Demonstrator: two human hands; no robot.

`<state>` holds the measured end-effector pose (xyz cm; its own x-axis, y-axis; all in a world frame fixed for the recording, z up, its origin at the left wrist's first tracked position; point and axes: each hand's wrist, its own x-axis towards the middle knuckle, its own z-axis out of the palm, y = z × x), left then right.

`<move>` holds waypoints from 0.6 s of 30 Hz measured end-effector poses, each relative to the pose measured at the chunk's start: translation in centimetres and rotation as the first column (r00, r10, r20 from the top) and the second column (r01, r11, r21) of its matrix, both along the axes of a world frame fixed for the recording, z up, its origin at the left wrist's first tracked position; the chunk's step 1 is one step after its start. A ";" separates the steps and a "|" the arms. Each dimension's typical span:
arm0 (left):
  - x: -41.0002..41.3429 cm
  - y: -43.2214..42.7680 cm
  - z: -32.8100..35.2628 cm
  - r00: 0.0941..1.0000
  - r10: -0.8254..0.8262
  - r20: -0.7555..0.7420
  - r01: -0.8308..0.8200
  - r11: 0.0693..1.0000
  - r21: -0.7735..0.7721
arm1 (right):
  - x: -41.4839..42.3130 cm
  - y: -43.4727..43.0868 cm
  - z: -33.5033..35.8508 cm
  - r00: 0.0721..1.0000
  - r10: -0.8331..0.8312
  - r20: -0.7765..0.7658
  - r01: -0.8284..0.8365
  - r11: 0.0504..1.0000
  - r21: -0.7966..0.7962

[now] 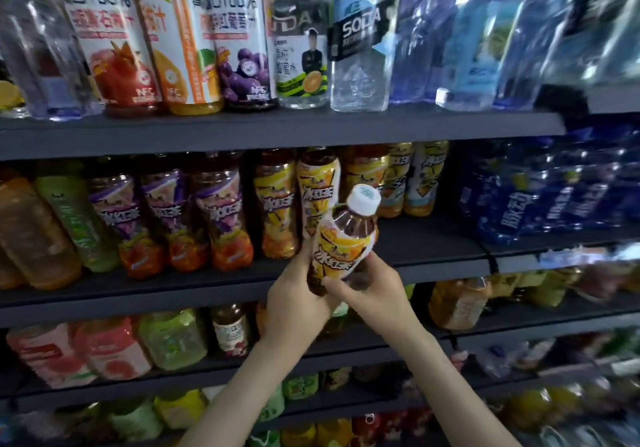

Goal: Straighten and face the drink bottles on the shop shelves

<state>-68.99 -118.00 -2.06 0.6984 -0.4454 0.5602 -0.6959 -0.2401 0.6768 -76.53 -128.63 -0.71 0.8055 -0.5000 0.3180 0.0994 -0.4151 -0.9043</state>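
Centre frame: our left hand (298, 303) and right hand (375, 290) grip a tilted tea bottle (343, 249), probably bound label-out for the shelf (433, 238)

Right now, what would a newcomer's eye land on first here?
The left hand and right hand grip a tilted yellow-label tea bottle with a white cap in front of the second shelf. Above, on the top shelf, a clear SODA bottle stands out, right of white-labelled juice bottles.
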 end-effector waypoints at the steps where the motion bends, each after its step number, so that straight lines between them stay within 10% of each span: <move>1: -0.6 -1.3 0.2 0.999 -0.033 -0.002 0.033 0.999 0.004 | -0.8 -1.1 0.0 0.999 -0.032 0.014 0.032 0.999 0.006; 11: -4.0 -13.4 1.7 0.981 -0.188 -0.040 0.189 0.981 0.031 | -4.9 -12.1 0.8 0.970 -0.210 0.124 0.209 0.978 0.022; 18: -2.9 -13.6 0.5 0.999 0.004 0.040 -0.006 0.998 0.056 | -2.7 -17.5 1.7 0.961 -0.262 0.085 0.266 0.963 -0.035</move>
<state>-71.92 -131.56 -1.57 0.6782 -0.4736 0.5619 -0.7210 -0.2808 0.6335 -79.27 -146.08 0.95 0.6185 -0.6748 0.4027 0.0511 -0.4768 -0.8775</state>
